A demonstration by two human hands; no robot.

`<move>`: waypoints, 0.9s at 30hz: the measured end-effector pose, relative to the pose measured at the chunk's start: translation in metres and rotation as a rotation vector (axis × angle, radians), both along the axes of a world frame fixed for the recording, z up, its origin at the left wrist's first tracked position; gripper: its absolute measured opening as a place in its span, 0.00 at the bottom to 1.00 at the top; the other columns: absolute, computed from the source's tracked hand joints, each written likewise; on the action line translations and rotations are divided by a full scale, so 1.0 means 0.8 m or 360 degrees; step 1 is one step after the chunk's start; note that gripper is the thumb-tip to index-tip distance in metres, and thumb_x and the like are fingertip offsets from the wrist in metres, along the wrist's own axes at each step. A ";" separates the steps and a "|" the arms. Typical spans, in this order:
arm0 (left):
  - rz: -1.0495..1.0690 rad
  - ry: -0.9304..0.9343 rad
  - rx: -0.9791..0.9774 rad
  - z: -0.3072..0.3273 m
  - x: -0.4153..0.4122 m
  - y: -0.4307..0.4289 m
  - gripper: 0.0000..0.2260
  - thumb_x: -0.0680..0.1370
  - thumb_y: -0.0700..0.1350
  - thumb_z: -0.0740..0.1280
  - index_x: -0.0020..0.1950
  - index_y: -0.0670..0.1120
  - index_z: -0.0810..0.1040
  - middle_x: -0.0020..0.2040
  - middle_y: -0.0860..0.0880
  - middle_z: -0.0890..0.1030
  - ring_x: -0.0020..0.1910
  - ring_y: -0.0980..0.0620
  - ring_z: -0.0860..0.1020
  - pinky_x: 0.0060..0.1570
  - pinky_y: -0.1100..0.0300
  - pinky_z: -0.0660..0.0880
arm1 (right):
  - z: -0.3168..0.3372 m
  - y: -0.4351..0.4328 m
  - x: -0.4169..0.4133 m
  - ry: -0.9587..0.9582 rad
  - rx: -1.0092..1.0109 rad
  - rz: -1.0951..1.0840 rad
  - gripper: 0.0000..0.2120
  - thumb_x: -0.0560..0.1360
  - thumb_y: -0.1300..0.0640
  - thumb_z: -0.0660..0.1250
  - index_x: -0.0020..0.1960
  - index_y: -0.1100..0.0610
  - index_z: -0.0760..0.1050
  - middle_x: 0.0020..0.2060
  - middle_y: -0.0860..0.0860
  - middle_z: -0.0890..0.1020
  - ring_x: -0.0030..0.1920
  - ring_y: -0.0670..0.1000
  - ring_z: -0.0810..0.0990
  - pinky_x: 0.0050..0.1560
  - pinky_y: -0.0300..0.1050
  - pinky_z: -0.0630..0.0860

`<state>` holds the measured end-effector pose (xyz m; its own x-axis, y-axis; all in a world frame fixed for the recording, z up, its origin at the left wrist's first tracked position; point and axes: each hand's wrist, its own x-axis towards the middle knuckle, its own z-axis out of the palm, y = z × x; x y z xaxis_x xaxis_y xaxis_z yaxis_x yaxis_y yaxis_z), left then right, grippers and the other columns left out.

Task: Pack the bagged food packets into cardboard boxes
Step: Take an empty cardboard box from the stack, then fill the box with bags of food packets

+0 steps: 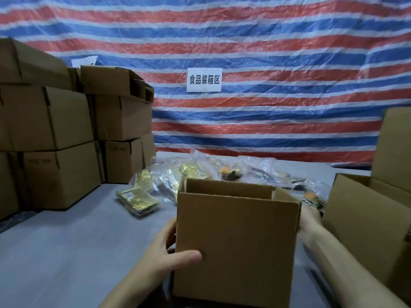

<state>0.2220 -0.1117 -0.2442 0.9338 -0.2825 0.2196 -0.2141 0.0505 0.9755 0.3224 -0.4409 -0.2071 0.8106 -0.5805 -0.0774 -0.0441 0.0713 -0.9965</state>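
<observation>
At table (66, 241) centre, left hand (164, 252) grips the cardboard box (235, 241), thumb on front; right hand (309, 221) fingers unclear. Box likely light, stiff: hold sidewalls.

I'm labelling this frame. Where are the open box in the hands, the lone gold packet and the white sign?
open box (240, 241): head view, middle of its front wall.
gold packet (138, 200): head view, centre of its top face.
white sign (204, 80): head view, middle of the sheet.
</observation>
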 end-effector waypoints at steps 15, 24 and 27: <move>-0.0005 -0.0052 0.0140 0.004 -0.001 -0.015 0.50 0.51 0.63 0.85 0.69 0.54 0.72 0.61 0.50 0.84 0.61 0.48 0.82 0.59 0.49 0.77 | 0.083 -0.004 -0.023 -0.0604 -0.0091 -0.0232 0.15 0.75 0.72 0.67 0.52 0.54 0.81 0.40 0.45 0.79 0.45 0.48 0.81 0.49 0.46 0.82; -0.0118 -0.0104 0.0160 0.007 -0.008 -0.020 0.41 0.59 0.54 0.80 0.71 0.53 0.70 0.62 0.51 0.84 0.61 0.50 0.82 0.55 0.56 0.80 | 0.125 0.008 -0.068 -0.1120 0.0176 -0.0174 0.15 0.75 0.72 0.68 0.51 0.55 0.85 0.51 0.46 0.83 0.51 0.50 0.86 0.48 0.47 0.85; -0.0148 -0.0126 0.0143 0.006 -0.011 -0.024 0.41 0.60 0.52 0.80 0.71 0.49 0.70 0.62 0.49 0.84 0.62 0.48 0.82 0.55 0.59 0.80 | 0.148 0.019 -0.087 -0.1338 0.0334 -0.0126 0.13 0.74 0.73 0.69 0.49 0.57 0.85 0.50 0.52 0.87 0.47 0.53 0.88 0.48 0.48 0.84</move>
<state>0.2134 -0.1305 -0.2396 0.8835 -0.3887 0.2613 -0.2889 -0.0132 0.9573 0.2528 -0.4259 -0.0885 0.6049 -0.6783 0.4172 0.7134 0.2289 -0.6623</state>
